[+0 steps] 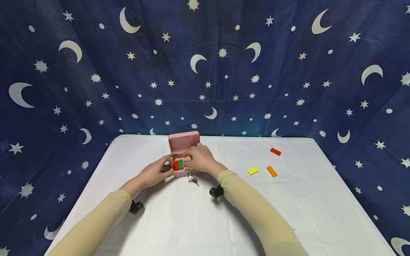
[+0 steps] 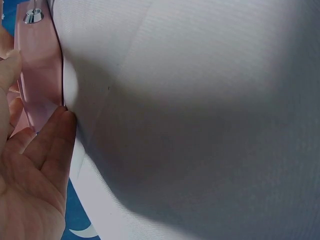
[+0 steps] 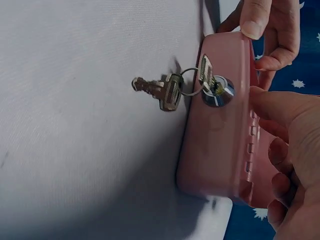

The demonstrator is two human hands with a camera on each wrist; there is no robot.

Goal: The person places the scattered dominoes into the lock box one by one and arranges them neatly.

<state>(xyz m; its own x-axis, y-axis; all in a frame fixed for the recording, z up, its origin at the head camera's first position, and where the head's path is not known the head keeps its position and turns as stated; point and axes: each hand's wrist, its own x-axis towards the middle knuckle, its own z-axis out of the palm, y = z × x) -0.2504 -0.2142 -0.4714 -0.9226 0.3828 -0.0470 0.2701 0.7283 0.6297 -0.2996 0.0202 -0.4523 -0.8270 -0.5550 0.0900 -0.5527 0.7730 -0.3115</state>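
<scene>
A pink metal lock box [image 1: 183, 174] stands near the table's back edge with its lid [image 1: 184, 143] raised. In the head view a red tile [image 1: 175, 165] and a green tile [image 1: 180, 164] sit side by side inside it. My left hand [image 1: 157, 171] holds the box's left end, thumb at the front corner and fingers along the side. My right hand [image 1: 199, 158] reaches over the right half, its thumb [image 3: 267, 102] at the front rim close to the green tile. Its fingertips are hidden, so any pinch is unclear. Two keys [image 3: 170, 92] on a ring hang at the front lock [image 3: 218, 92].
On the white table [image 1: 198, 220], to the right of the box, lie a yellow tile [image 1: 253, 171], an orange tile [image 1: 272, 171] and another red tile [image 1: 275, 152]. A dark blue curtain [image 1: 221, 106] with moons and stars surrounds the back and sides.
</scene>
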